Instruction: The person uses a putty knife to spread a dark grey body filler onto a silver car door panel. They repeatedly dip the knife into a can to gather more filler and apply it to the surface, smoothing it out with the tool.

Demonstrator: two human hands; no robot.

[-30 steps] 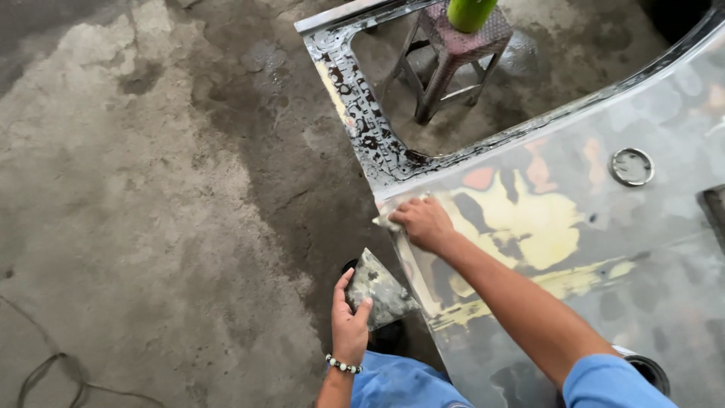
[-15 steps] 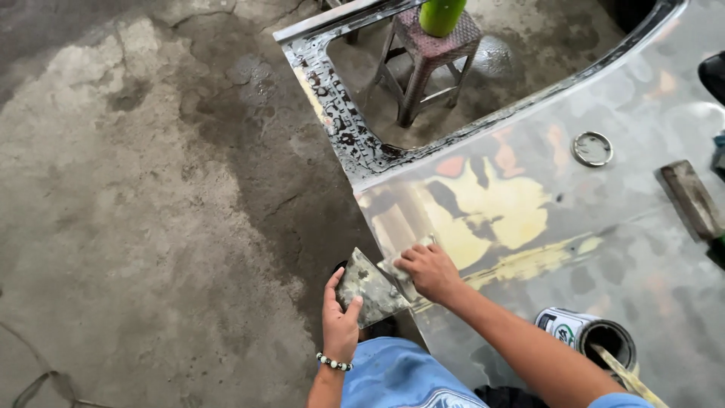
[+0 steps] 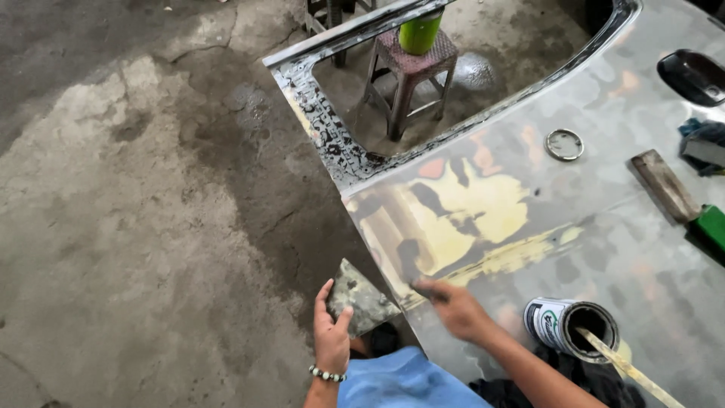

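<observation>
Soft daylight, faint panel sheen, right hand [image 3: 461, 310] motion-blurred.

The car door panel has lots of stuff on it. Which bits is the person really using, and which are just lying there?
In use:
left hand holding a flat mixing board
right hand pressing a small spreader on the car door panel
open tin with stirring stick

Just lying about:
metal ring
wooden block
stool with green cup

On the grey sanded car door panel [image 3: 604, 227] lie one open round metal can [image 3: 572, 326] with one wooden stir stick [image 3: 627, 369] in it, one thin metal ring [image 3: 564, 144], and one flat wooden block [image 3: 664, 185]. Beyond the panel stands one small stool [image 3: 408, 79] bearing one green cup [image 3: 420, 33]. Two hands show at its near edge.
</observation>
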